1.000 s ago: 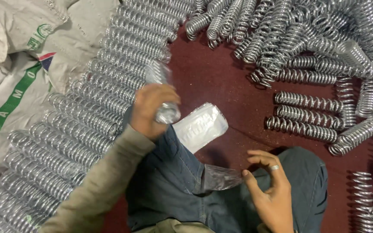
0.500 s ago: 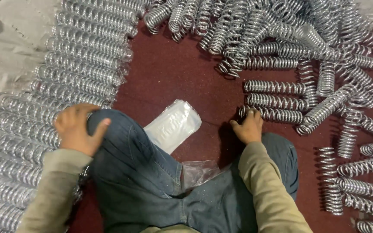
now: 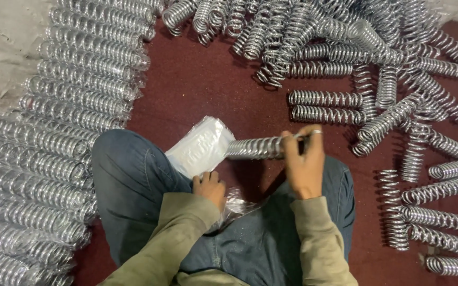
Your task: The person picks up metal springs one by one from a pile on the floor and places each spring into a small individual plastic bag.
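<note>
My right hand grips a shiny metal coil spring, held level over my lap with its free end pointing left. My left hand rests closed at the near edge of a stack of clear plastic bags lying on the dark red floor between my knees. Crumpled clear plastic lies under that hand; whether the fingers pinch it cannot be told.
Bagged springs lie in neat rows along the left. A loose pile of bare springs covers the top and right. My blue-jeaned legs fill the near middle. White sacking lies at top left.
My right hand has picked a spring from the pile and brought it over my lap. My left hand came off the left knee to the plastic bags.
</note>
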